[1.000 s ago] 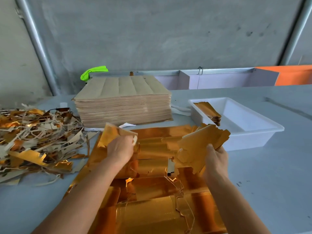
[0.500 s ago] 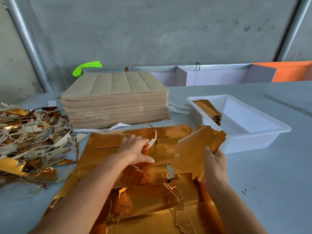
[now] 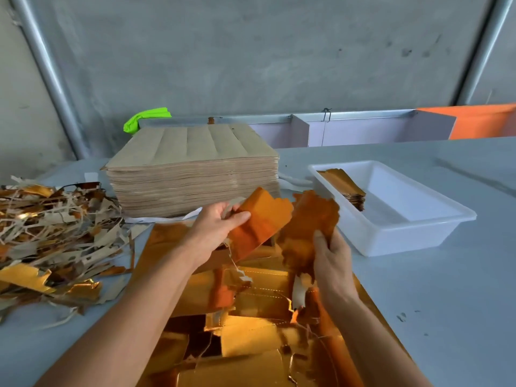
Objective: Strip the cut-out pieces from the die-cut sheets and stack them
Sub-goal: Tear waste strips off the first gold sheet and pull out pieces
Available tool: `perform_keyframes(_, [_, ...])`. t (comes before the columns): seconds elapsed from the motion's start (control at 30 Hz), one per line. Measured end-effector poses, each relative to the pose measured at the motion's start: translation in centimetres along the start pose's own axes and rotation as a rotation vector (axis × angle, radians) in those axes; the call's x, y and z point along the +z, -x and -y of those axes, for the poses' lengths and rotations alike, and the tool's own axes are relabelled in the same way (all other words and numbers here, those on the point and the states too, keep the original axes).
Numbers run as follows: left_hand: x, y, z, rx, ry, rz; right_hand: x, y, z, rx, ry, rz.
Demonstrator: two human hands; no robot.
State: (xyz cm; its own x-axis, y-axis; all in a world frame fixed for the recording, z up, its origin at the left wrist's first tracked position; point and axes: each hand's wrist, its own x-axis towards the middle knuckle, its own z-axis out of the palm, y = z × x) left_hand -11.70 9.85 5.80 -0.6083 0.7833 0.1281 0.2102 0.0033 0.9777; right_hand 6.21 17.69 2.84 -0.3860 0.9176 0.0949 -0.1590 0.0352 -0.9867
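A shiny gold die-cut sheet [image 3: 259,344] lies on the table in front of me, partly torn. My left hand [image 3: 215,227] pinches one gold cut-out piece [image 3: 262,222], lifted above the sheet. My right hand [image 3: 331,255] grips a small bundle of cut-out pieces [image 3: 310,227] just to its right. A low stack of stripped pieces [image 3: 343,185] lies in the left end of a white tray [image 3: 418,233]. A tall stack of brown-backed sheets [image 3: 192,171] stands behind my hands.
A loose heap of gold and brown scrap strips [image 3: 55,238] covers the table's left side. A green object [image 3: 146,118] lies behind the tall stack. The grey table [image 3: 432,303] extends to the right, with a wall and rail behind.
My left hand has pulled a cut-out piece free from the sheet and raised it toward the bundle in my right hand. The right hand stayed about where it was.
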Motion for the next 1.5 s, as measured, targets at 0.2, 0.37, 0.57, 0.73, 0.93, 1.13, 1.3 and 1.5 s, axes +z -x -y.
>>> perform_keyframes(0.2, [2.5,0.6,0.2,-0.001,-0.16,-0.205,2.9,2.3,0.4,0.037,-0.168,0.317])
perform_keyframes(0.37, [3.2,1.0,0.3,0.213,-0.443,-0.243,3.1,2.4,0.3,0.036,-0.172,0.316])
perform_keyframes(0.57, [2.2,2.2,0.6,0.258,-0.518,-0.099,3.3,1.1,0.4,0.301,-0.23,0.029])
perform_keyframes(0.73, [-0.1,3.4,0.3,0.042,-0.671,0.251,2.2,0.7,0.6,0.305,-0.29,-0.088])
perform_keyframes(0.93, [-2.3,3.3,2.2,0.043,-0.739,0.037,0.6,0.8,1.1,0.331,-0.277,-0.147])
perform_keyframes(1.13, [-4.6,3.2,2.9,-0.132,-0.883,-0.323,-1.2,0.5,0.5,0.439,-0.323,-0.222])
perform_keyframes(1.3, [-1.9,5.4,-0.6,0.654,-1.124,-0.618,-0.9,0.4,0.8,0.494,-0.476,-0.203])
perform_keyframes(1.5, [2.0,7.2,-0.3,0.466,-1.076,0.344,0.1,0.1,2.3,0.421,-0.516,-0.126])
